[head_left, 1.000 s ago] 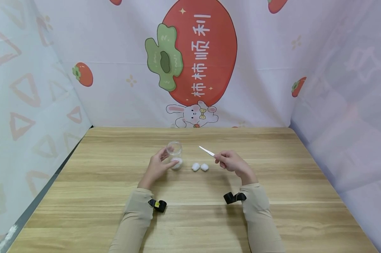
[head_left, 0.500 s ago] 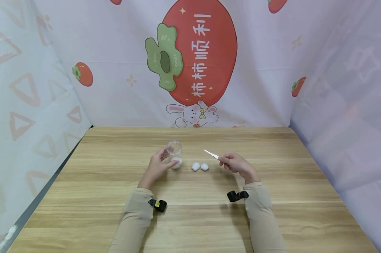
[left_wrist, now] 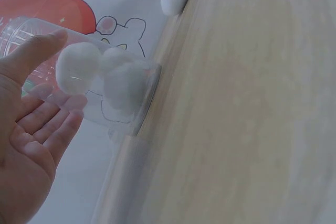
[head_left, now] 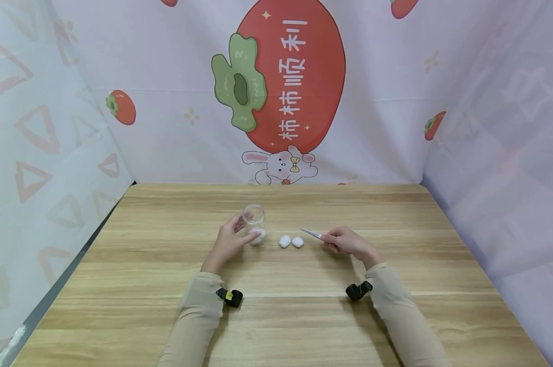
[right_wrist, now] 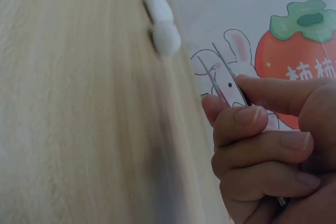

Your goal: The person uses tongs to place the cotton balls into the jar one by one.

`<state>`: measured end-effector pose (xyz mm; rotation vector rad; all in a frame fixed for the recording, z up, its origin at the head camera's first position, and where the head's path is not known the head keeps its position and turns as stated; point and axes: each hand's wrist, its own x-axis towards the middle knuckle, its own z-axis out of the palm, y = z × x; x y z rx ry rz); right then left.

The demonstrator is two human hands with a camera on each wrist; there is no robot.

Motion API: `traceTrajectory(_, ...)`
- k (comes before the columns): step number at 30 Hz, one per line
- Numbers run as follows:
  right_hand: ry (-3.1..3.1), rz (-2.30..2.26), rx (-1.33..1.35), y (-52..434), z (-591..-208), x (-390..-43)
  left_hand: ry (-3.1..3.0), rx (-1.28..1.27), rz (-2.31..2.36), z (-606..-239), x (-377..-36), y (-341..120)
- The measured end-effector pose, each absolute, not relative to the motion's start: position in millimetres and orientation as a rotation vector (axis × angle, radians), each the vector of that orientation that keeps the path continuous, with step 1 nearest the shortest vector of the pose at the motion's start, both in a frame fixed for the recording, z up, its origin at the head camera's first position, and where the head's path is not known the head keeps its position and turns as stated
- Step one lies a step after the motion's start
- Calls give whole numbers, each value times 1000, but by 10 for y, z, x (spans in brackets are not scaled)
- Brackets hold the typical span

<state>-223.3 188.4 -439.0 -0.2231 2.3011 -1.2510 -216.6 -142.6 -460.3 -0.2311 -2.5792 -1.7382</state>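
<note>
Near the middle of the worktop (head_left: pixel 396 214), two loose cotton balls (head_left: pixel 291 241) are lying side by side, touching, between the two hands. Just to their right, the right hand (head_left: pixel 347 241) is pinching a pair of metal tweezers (head_left: pixel 311 233) between thumb and curled fingers; the tips are standing slightly apart and are holding nothing. Over the last second this hand has been dropping and sliding rightward, so the tweezers, which were angled up above the balls, are now lying low and nearly level, pointing at the nearer ball. That is reading as an approach to a pick, not a grasp yet.

To the left, the left hand (head_left: pixel 230 238) is steadying a small clear jar (head_left: pixel 254 224), thumb and fingers lightly curled about its wall; it has not moved. Inside, the jar is already holding cotton balls (left_wrist: pixel 100 74).

Behind the worktop, a printed cloth backdrop (head_left: pixel 285 76) is hanging.
</note>
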Motion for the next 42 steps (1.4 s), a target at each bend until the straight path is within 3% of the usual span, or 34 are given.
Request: traceTrajectory(42, 2234, -1154, -248, 1970, -4510, -2122, -2573, -252, -1734, -4612, -2172, -1439)
